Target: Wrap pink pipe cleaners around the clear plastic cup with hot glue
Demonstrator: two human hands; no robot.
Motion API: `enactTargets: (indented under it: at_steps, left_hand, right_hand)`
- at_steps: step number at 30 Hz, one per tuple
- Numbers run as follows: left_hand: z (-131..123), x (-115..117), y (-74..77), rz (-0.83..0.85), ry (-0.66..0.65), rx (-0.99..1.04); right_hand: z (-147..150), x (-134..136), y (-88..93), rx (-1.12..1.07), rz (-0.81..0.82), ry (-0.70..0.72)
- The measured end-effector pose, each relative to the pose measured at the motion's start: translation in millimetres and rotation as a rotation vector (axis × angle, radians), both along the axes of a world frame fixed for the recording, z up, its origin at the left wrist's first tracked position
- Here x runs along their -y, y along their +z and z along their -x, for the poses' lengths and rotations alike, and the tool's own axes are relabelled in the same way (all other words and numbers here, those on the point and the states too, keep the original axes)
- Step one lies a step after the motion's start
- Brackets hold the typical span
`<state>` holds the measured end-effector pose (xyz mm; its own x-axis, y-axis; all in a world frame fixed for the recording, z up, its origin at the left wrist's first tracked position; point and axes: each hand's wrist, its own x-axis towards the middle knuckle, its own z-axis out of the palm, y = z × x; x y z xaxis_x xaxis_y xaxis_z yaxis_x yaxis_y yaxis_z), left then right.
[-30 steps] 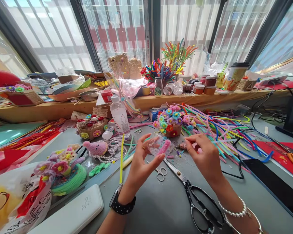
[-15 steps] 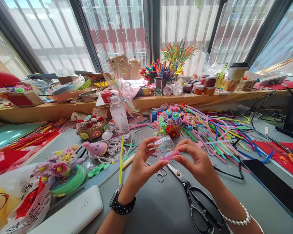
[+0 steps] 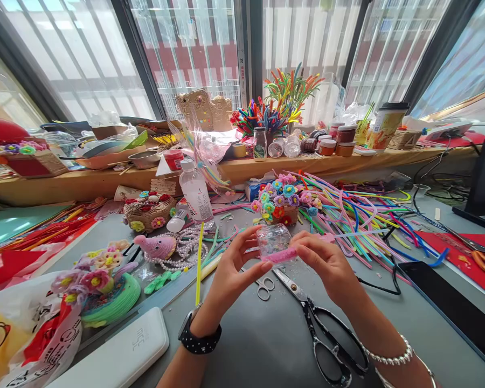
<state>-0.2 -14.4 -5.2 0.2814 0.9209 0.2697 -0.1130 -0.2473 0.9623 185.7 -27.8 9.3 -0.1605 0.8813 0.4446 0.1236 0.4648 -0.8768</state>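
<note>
Between my hands is a small clear plastic container (image 3: 272, 235), tilted, with a fuzzy pink pipe-cleaner strip (image 3: 281, 256) along its near edge. My left hand (image 3: 237, 264) grips the left side, thumb below and fingers behind. On the right, my right hand (image 3: 322, 265) has its thumb and fingers closed at the container's edge, by the strip's end; the exact contact is partly hidden. Beneath them on the grey table lie large black-handled scissors (image 3: 316, 323) and small silver scissors (image 3: 264, 289).
Behind my hands stands a basket of fuzzy flowers (image 3: 281, 199), beside a pile of loose pipe cleaners (image 3: 355, 213). A water bottle (image 3: 196, 191) and pink crocheted figure (image 3: 157, 248) are left. Nearer are a white power bank (image 3: 121, 350) and, rightward, a phone (image 3: 448, 307).
The container has turned slightly, showing more of the pink strip along its near edge. My right fingers have shifted and closed in around its right end. The view has moved slightly.
</note>
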Motion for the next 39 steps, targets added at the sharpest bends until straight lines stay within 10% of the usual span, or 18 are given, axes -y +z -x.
enactTargets:
  at_steps: [31, 39]
  left_hand:
    - [-14.5, 6.6, 0.3, 0.021, 0.121, -0.198]
    - [-10.4, 5.5, 1.2, 0.058, 0.044, -0.126]
  right_hand:
    - [3.2, -0.8, -9.2, 0.19, -0.136, -0.444]
    - [-4.0, -4.0, -9.2, -0.006, -0.149, -0.193]
